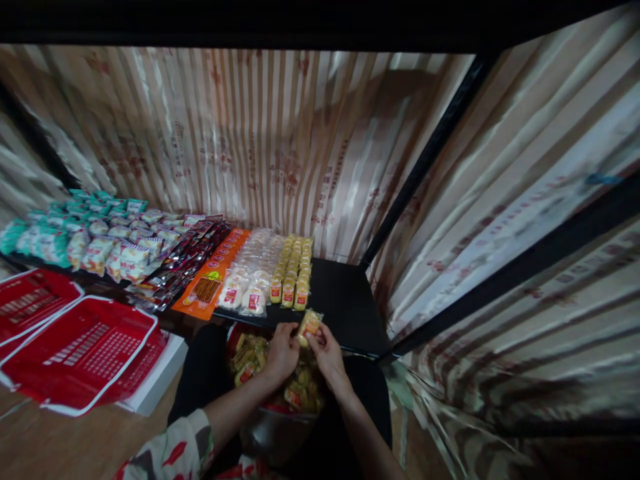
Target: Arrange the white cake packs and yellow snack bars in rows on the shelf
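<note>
My left hand [283, 350] and my right hand [327, 357] are both closed on a small yellow snack packet [311, 323], one at each side of it. The clear-wrapped packet is tilted and bears a red and orange label. Below my hands, between my knees, a container of similar yellow packets [303, 390] shows a red edge; my forearms hide part of it. Just beyond my hands, rows of yellow packets [289, 292] stand on the black shelf [343, 300]. White round snacks in clear wrappers [253, 300] lie to their left.
Farther left are an orange packet [205, 287], dark packets [187, 257], white packets [134, 261] and teal packets [53, 245]. A red basket [95, 353] with white edging and a white box [155, 380] are at lower left. A black post [425, 163] and striped curtain [280, 147] bound the shelf.
</note>
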A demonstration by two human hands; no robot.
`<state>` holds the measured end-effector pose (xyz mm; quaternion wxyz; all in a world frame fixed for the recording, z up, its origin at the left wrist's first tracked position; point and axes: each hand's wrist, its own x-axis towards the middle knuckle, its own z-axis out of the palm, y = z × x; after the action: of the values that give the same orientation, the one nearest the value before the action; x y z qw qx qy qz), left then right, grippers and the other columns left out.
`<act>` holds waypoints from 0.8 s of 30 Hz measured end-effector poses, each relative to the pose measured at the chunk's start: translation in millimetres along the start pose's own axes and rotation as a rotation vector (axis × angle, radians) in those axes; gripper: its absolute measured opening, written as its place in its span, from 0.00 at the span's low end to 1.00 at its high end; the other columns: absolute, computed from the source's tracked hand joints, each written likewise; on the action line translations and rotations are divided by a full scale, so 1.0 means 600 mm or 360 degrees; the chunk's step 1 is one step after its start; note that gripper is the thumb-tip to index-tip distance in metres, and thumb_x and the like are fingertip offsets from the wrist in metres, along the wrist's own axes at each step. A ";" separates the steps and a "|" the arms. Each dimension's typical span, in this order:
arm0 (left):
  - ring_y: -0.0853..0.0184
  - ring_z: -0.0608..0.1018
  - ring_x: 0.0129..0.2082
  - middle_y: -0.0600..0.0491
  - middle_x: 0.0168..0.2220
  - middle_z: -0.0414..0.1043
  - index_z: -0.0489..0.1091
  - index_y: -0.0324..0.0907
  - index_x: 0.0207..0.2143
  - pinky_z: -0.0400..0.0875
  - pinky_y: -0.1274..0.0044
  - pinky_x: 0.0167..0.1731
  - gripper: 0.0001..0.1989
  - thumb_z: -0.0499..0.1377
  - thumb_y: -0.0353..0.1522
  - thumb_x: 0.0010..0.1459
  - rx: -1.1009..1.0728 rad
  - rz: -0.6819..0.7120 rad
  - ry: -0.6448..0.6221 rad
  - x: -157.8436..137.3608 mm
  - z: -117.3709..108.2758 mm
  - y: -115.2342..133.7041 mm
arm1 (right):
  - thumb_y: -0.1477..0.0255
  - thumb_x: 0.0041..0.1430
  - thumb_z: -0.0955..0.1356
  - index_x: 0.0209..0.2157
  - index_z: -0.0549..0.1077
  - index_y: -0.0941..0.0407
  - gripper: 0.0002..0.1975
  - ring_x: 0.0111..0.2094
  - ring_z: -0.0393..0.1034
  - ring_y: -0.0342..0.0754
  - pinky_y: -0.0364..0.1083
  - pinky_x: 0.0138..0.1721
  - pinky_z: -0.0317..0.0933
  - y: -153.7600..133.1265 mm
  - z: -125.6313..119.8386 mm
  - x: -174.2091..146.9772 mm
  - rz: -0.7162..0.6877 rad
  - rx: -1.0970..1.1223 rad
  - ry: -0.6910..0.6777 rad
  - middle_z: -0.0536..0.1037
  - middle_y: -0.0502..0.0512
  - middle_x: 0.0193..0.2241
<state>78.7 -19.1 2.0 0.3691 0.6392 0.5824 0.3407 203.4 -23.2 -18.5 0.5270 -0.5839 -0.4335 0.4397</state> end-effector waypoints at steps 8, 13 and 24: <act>0.64 0.69 0.48 0.47 0.50 0.62 0.63 0.42 0.51 0.61 0.76 0.51 0.20 0.48 0.28 0.54 0.0138 0.0119 -0.0103 0.047 0.025 0.084 | 0.62 0.40 0.70 0.36 0.67 0.55 0.20 0.31 0.71 0.47 0.46 0.36 0.66 -0.030 -0.042 0.089 -0.0104 0.0121 0.0280 0.76 0.53 0.29; 0.63 0.61 0.57 0.44 0.59 0.53 0.58 0.37 0.55 0.54 0.75 0.57 0.22 0.46 0.30 0.57 -0.0048 0.0191 -0.0082 0.107 0.075 0.125 | 0.63 0.39 0.70 0.36 0.68 0.55 0.20 0.31 0.71 0.47 0.46 0.36 0.65 -0.048 -0.075 0.168 -0.0166 0.0140 0.0301 0.76 0.53 0.28; 0.61 0.65 0.54 0.42 0.52 0.64 0.64 0.36 0.48 0.56 0.68 0.55 0.17 0.44 0.30 0.60 -0.0350 -0.0179 -0.0068 0.311 0.176 0.147 | 0.67 0.42 0.66 0.35 0.71 0.53 0.14 0.28 0.69 0.46 0.45 0.32 0.63 -0.016 -0.095 0.359 -0.0176 -0.0162 0.0361 0.75 0.48 0.25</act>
<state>230.5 154.4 27.2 0.4677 0.5683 0.5685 0.3676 309.5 172.6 -17.5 0.5657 -0.6310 -0.4245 0.3188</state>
